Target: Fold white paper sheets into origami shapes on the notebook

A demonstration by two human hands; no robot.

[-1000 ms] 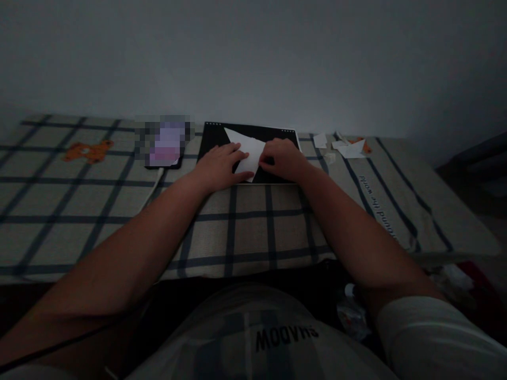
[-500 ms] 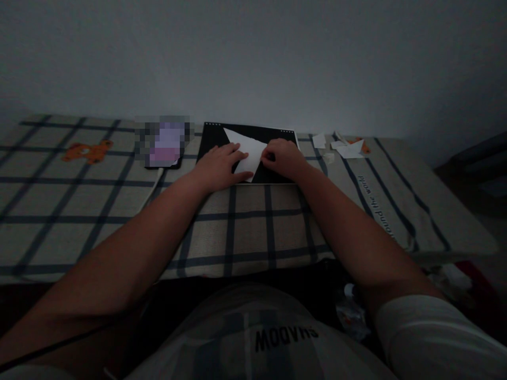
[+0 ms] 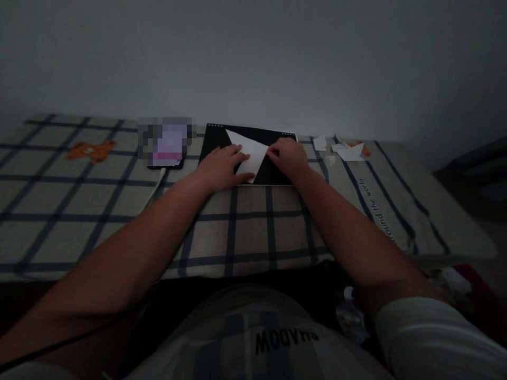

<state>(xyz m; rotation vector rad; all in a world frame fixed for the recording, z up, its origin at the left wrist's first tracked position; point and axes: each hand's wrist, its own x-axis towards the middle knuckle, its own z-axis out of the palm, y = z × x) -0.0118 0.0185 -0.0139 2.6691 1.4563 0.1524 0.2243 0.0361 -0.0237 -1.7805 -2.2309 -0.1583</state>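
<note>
A folded sheet of white paper [image 3: 253,154] lies on a black board with punched holes along its far edge [image 3: 216,138], perhaps a calendar back. My left hand [image 3: 222,168] rests on the paper's left part with fingers spread, pressing it flat. At the paper's right corner, my right hand [image 3: 289,157] is closed, thumb and fingertips pinched on that corner. The paper narrows to a point at its far left and at its near end. Its underside is hidden.
A phone [image 3: 168,145] with a white cable [image 3: 152,192] lies to the left, beside an orange bear figure [image 3: 92,151]. Folded paper [image 3: 351,152] and small scraps [image 3: 320,143] lie at right on the checked tablecloth [image 3: 253,232]. The wall [image 3: 253,63] stands behind; a plastic bottle [image 3: 351,316] is below the edge.
My right hand has shifted slightly right along the paper's edge and now pinches its right corner. My left hand stays spread on the paper. The view has moved very slightly.
</note>
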